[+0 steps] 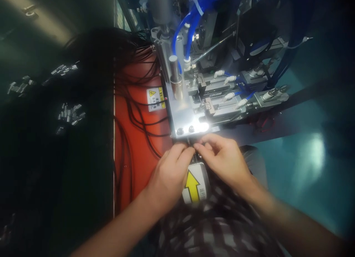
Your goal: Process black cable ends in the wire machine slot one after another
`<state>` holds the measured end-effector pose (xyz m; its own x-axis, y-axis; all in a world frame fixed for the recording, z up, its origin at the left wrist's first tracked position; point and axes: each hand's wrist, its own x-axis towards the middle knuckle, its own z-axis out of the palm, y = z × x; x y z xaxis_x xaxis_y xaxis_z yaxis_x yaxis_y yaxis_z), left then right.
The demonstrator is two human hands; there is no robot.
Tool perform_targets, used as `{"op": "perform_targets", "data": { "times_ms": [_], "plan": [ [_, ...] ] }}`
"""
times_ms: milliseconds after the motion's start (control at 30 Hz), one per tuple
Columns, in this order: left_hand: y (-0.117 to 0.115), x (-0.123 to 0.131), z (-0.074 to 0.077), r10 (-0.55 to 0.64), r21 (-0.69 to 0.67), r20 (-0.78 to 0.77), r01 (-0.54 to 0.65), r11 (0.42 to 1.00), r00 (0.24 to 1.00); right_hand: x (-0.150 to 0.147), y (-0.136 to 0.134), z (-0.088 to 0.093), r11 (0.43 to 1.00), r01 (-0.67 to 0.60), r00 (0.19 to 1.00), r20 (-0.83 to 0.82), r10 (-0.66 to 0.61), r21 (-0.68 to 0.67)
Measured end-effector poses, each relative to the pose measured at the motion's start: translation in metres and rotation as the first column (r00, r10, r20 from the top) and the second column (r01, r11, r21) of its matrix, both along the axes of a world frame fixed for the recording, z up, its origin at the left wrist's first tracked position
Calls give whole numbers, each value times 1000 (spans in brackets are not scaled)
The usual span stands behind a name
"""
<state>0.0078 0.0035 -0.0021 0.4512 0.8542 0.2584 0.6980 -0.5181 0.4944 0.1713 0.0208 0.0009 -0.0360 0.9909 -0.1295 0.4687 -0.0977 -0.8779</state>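
Note:
Close together at the front edge of a metal machine (180,114), my two hands meet over a narrow dark slot. My left hand (173,168) has its thumb and fingers pinched, and whatever lies between them is hidden. Thumb and forefinger of my right hand (224,155) also come together just beside the left fingertips; I cannot make out what they hold. Below the fingertips sits a white label (203,175) with a yellow arrow (192,186) pointing at the machine.
Black cables (135,116) run over an orange panel (138,149) bearing a warning label (156,99). Several small metal pieces (70,114) lie in piles on the dark surface at left. Air cylinders (222,109) and blue hoses (191,24) stand behind my hands.

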Motion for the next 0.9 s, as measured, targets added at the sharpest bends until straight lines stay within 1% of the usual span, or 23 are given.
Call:
{"op": "perform_targets", "data": {
  "times_ms": [267, 367, 533, 667, 733, 833, 900],
  "plan": [
    [1, 2, -2, 12, 27, 13, -12, 1000, 1000, -1, -5, -13, 994, 20, 994, -108, -8, 108],
    [1, 1, -2, 12, 11, 20, -12, 1000, 1000, 0, -8, -15, 995, 35, 987, -160, -20, 94],
    [-1, -1, -3, 4, -4, 5, -4, 1000, 1000, 1, -11, -16, 993, 117, 961, -247, -122, -32],
    [-1, -1, -3, 9, 4, 1, -9, 1000, 1000, -1, -13, -16, 987, 133, 949, -275, -153, -92],
    [-1, -1, -2, 6, 0, -6, -6, 1000, 1000, -3, -12, -14, 977, 143, 932, -311, -186, -157],
    [0, -1, 0, 4, 25, -29, -4, 1000, 1000, -4, -7, -10, 931, 124, 873, -408, -266, -343],
    [0, -2, 2, -1, 23, -42, 2, 1000, 999, -1, -1, -9, 884, 20, 815, -505, -285, -467]
  ]
}}
